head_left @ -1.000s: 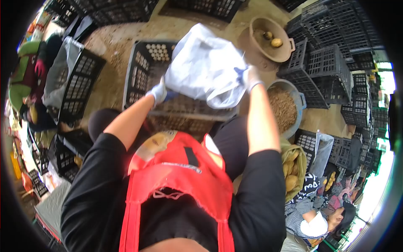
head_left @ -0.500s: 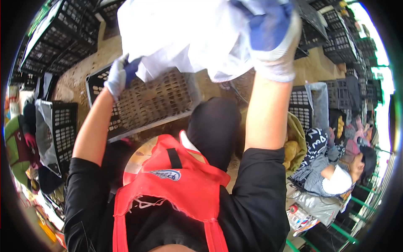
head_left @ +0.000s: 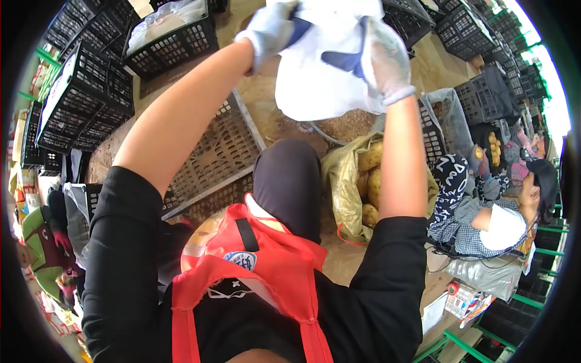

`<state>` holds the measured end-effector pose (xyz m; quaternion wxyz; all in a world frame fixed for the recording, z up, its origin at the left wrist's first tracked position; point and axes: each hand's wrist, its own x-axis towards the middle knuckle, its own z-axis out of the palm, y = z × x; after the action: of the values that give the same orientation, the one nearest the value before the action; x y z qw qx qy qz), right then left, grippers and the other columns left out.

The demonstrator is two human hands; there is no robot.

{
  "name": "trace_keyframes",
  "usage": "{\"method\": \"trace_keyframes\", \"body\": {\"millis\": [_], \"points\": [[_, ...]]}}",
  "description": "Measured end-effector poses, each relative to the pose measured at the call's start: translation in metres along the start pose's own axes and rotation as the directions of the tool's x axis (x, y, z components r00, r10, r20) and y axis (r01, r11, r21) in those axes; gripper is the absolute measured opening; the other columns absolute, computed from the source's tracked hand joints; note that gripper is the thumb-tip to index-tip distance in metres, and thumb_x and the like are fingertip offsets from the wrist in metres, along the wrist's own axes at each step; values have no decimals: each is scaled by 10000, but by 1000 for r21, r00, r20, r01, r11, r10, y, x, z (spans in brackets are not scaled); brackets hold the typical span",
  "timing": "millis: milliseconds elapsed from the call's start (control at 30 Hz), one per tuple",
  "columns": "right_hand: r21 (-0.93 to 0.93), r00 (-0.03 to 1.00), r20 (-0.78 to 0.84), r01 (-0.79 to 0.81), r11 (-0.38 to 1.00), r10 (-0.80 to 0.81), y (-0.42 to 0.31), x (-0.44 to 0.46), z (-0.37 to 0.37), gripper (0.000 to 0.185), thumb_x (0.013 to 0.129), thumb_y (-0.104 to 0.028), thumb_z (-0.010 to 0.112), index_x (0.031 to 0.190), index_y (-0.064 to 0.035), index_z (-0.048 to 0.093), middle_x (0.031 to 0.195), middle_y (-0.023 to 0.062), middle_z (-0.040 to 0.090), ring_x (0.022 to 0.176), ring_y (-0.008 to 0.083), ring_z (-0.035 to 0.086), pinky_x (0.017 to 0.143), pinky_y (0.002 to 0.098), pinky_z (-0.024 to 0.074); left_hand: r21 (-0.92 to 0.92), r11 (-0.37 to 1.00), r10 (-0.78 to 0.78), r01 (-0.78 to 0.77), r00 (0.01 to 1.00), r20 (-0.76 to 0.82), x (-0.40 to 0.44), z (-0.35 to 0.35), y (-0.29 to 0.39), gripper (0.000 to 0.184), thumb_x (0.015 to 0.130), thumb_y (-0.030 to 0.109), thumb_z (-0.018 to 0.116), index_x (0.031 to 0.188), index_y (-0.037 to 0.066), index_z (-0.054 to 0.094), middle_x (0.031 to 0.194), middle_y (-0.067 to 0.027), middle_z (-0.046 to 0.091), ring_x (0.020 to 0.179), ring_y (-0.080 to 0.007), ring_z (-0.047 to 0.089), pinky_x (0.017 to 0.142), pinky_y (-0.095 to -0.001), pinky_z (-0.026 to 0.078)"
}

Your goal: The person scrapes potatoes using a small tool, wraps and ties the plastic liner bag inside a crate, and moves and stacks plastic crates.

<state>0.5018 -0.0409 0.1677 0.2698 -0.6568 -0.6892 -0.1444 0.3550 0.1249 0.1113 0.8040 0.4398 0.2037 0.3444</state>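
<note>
Both my hands, in white gloves with blue palms, hold up a thin white plastic bag (head_left: 315, 91) in front of me. My left hand (head_left: 271, 33) is closed on its upper left edge. On its right side, my right hand (head_left: 387, 63) grips it, the blue thumb lying across the front. Below and left stands a black crate (head_left: 247, 124) with a slotted bottom, partly hidden by my left arm. Beside my knee, a yellowish woven sack (head_left: 342, 166) stands open with potatoes (head_left: 374, 187) in it, partly behind my right forearm.
Black crates (head_left: 172, 51), some lined with plastic, stand at the far left, and more crates (head_left: 466, 36) at the far right. A person (head_left: 490, 224) sits to the right. Another person in green (head_left: 39, 242) is at the left edge. Several potatoes (head_left: 494, 148) lie farther right.
My left hand has moved up and right, closer to my right hand. The white bag has shifted right and looks narrower. My view has turned, showing more of the potato sack.
</note>
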Motion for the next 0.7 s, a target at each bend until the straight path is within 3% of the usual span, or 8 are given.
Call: {"method": "trace_keyframes", "body": {"millis": [167,233,267,300,333,533,633,700], "points": [[-146,884,304,-325,935,354,35,-20,71,359,953,-320,469,1064,-38,661,980,126,682,905,279,657,799,364,502,82,956,220,-280,877,426,-14,85,-14,126,925,112,477,954,29,567,912,-88,600,852,-130,598,709,-260,495],[370,910,63,-402,838,409,56,-28,73,369,961,-309,454,1016,-21,677,940,135,693,875,248,666,776,358,518,-573,728,-240,376,923,300,-21,86,-13,277,882,89,568,1140,-11,583,952,-99,620,880,-131,610,706,-265,502],[680,883,46,-370,633,466,64,-32,73,378,964,-304,446,993,-12,685,920,140,699,860,233,670,764,355,526,171,984,-63,39,988,140,-44,76,-15,349,888,149,616,1196,-3,558,851,-43,608,735,-99,545,614,-257,460],[889,827,215,-386,247,519,67,-30,68,393,966,-310,435,1102,11,616,1041,162,661,973,242,644,839,349,522,826,508,182,-243,968,173,-64,59,-13,434,894,210,663,1253,4,532,751,12,595,590,-67,480,522,-250,417],[925,743,376,-329,-188,554,69,-28,62,445,968,-317,425,1211,35,546,1162,183,623,1087,252,619,913,344,518,815,534,170,-225,973,157,-63,31,-28,484,881,246,682,1264,10,503,701,9,564,571,-72,466,513,-256,410],[403,940,-31,-299,865,340,59,-40,4,536,872,-277,637,1305,-1,484,1215,140,606,1110,255,588,967,372,464,695,653,-275,302,949,-154,-92,-57,-145,537,866,295,712,1250,56,422,709,-44,523,561,-96,510,475,-231,372],[214,974,4,-224,951,228,64,-37,-10,468,884,-281,608,1255,-8,524,1164,158,622,1066,287,598,928,383,472,708,629,-347,321,931,-113,-79,-29,-162,686,885,347,667,1419,94,319,864,-170,589,707,-212,649,557,-285,467],[267,966,-21,-244,932,259,76,-39,-17,427,892,-283,588,1221,-13,550,1131,170,633,1036,308,605,903,391,478,973,228,-178,-42,980,84,-69,10,-158,613,895,268,630,1426,96,375,925,-173,638,831,-282,667,704,-330,513]]}}
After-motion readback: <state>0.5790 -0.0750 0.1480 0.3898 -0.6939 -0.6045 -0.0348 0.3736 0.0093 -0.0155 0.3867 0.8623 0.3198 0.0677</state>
